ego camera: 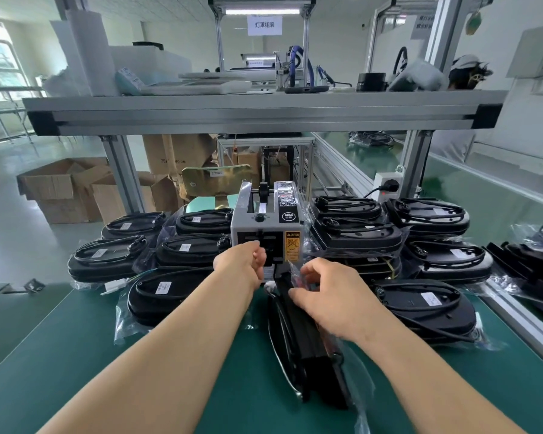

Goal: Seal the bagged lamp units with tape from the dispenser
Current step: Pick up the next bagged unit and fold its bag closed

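Nearest me, the bagged lamp unit [307,355] stood on its long edge on the green mat [76,355]. It ran away from me toward the tape dispenser [267,227], and its far end sat just in front of the dispenser's face. My right hand [329,296] gripped that far end, fingers curled over the gathered bag plastic. My left hand [242,261] was up at the dispenser's outlet slot, fingers and thumb curled close together. Whether a strip of tape sat between them I could not tell.

The dispenser stood mid-bench, hemmed in on both sides. The left stack of bagged lamps [182,252] crowded against its left side in overlapping layers, and the right stack [357,233] pressed against its right side. One flat lamp unit [426,308] lay just beside my right hand. Its bag edge came near the aluminium rail [514,311] that bordered the bench on the right.

Bare mat showed left of my left forearm and between my two forearms, out to the bench's left edge. The shelf beam [263,114] crossed overhead, well above the dispenser's top. Off the left edge, cardboard boxes [66,189] sat open on the floor, well apart from the bench.
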A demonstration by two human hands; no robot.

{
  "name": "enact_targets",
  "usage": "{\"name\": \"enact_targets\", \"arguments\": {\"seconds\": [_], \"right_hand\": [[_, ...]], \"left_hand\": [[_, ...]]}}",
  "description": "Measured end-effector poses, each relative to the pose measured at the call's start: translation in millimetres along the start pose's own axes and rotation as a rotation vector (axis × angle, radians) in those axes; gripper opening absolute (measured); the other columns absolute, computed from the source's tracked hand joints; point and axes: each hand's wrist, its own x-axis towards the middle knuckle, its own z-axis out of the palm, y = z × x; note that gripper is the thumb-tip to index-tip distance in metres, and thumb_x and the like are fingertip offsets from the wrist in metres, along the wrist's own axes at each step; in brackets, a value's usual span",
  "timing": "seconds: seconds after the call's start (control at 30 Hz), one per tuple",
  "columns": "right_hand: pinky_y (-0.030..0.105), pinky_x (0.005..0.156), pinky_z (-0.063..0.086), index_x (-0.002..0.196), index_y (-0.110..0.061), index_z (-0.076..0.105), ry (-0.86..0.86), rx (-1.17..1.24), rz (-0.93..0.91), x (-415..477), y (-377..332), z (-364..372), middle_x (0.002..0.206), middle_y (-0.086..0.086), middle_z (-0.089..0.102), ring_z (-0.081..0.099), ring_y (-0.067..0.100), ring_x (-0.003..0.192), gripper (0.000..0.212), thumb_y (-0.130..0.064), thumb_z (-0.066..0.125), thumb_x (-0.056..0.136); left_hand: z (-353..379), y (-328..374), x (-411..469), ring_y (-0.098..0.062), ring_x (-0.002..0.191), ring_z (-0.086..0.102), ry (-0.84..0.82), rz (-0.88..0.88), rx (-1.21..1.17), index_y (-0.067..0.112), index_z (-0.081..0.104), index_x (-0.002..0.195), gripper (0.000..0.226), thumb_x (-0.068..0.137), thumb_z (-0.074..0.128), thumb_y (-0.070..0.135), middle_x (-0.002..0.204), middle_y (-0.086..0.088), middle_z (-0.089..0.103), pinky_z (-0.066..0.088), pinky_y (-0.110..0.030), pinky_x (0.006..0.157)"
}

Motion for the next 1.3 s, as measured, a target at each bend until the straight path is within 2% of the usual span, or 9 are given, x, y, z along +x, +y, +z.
{"name": "enact_targets", "arguments": {"seconds": [0.2, 0.27, 0.37, 0.53, 0.67, 0.77, 0.9, 1.07, 1.3], "right_hand": [[0.019, 0.075, 0.042, 0.120, -0.024, 0.062, 0.023, 0.014, -0.015, 0.6, 0.0, -0.7, 0.099, -0.014, 0.060, 0.058, 0.006, 0.091, 0.033, -0.035, 0.066, 0.089], [0.018, 0.077, 0.041, 0.123, -0.024, 0.062, 0.021, 0.039, -0.004, 0.3, 2.2, -0.9, 0.104, -0.013, 0.062, 0.059, 0.007, 0.094, 0.035, -0.034, 0.065, 0.089], [0.018, 0.078, 0.043, 0.121, -0.024, 0.062, 0.016, 0.065, 0.014, 0.0, 8.3, -4.0, 0.107, -0.012, 0.064, 0.061, 0.007, 0.097, 0.031, -0.031, 0.063, 0.091], [0.014, 0.065, 0.044, 0.122, -0.023, 0.062, 0.014, 0.065, 0.024, 2.8, 11.5, -11.7, 0.107, -0.006, 0.066, 0.067, 0.013, 0.093, 0.027, -0.019, 0.056, 0.096], [0.032, 0.070, 0.052, 0.089, -0.016, 0.067, 0.006, -0.056, -0.016, 3.8, 2.6, -10.4, 0.085, 0.000, 0.069, 0.066, 0.023, 0.081, 0.016, -0.027, 0.056, 0.093], [0.026, 0.055, 0.039, 0.073, -0.019, 0.056, 0.012, -0.080, -0.029, -1.1, -1.1, -10.3, 0.069, -0.008, 0.058, 0.054, 0.009, 0.064, 0.034, -0.049, 0.071, 0.080], [0.009, 0.059, 0.038, 0.095, -0.022, 0.057, 0.057, 0.054, 0.015, -8.3, 4.5, -10.5, 0.080, -0.015, 0.053, 0.057, 0.004, 0.078, 0.042, -0.043, 0.084, 0.071], [0.009, 0.059, 0.038, 0.093, -0.023, 0.059, 0.155, 0.046, 0.022, -10.0, 10.1, -7.5, 0.087, -0.010, 0.062, 0.056, 0.000, 0.075, 0.020, -0.041, 0.069, 0.089], [0.019, 0.048, 0.034, 0.081, -0.020, 0.054, 0.197, 0.006, 0.021, -12.7, 6.8, -4.2, 0.079, -0.003, 0.061, 0.054, 0.008, 0.065, 0.020, -0.031, 0.056, 0.098]], "left_hand": [[8.4, -4.1, 13.3, -0.006, 0.045, 0.049, 0.033, 0.067, -0.034, 0.014, 0.053, 0.072, 0.023, 0.095, 0.056, 0.012, 0.046, 0.005, 0.053, 0.033, -0.017, 0.043], [9.7, -8.2, 11.7, -0.008, 0.046, 0.045, 0.024, 0.139, -0.068, 0.015, 0.050, 0.073, 0.020, 0.092, 0.055, 0.011, 0.058, 0.004, 0.050, 0.034, -0.018, 0.041], [0.3, -9.8, -2.2, -0.005, 0.038, 0.040, 0.053, 0.168, -0.167, 0.017, 0.047, 0.072, 0.021, 0.087, 0.056, 0.006, 0.053, 0.005, 0.046, 0.030, -0.016, 0.036], [-30.9, -22.0, -41.3, -0.005, 0.047, 0.047, -0.431, 0.208, 0.032, 0.018, 0.057, 0.077, 0.014, 0.090, 0.062, 0.014, 0.059, 0.007, 0.051, 0.044, -0.019, 0.050], [-38.5, -45.4, -61.4, -0.007, 0.054, 0.052, -0.673, 0.178, 0.106, 0.021, 0.066, 0.069, 0.006, 0.072, 0.070, 0.023, 0.066, 0.003, 0.056, 0.048, -0.020, 0.055], [-37.7, -54.6, -61.8, -0.008, 0.056, 0.051, -0.678, 0.152, 0.055, 0.018, 0.062, 0.075, 0.008, 0.073, 0.069, 0.022, 0.068, 0.002, 0.055, 0.048, -0.020, 0.056], [-38.5, -48.7, -61.4, -0.009, 0.055, 0.047, -0.701, 0.158, 0.064, 0.018, 0.061, 0.072, 0.008, 0.076, 0.067, 0.022, 0.067, 0.002, 0.052, 0.046, -0.023, 0.058], [-32.4, -32.8, -64.7, -0.009, 0.053, 0.046, -0.663, 0.291, 0.298, 0.020, 0.061, 0.066, 0.030, 0.094, 0.056, 0.012, 0.066, 0.001, 0.054, 0.043, -0.022, 0.055], [-26.0, -29.1, -68.6, -0.006, 0.051, 0.046, -0.638, 0.347, 0.472, 0.018, 0.061, 0.068, 0.027, 0.093, 0.058, 0.011, 0.062, 0.004, 0.054, 0.046, -0.021, 0.056]]}}
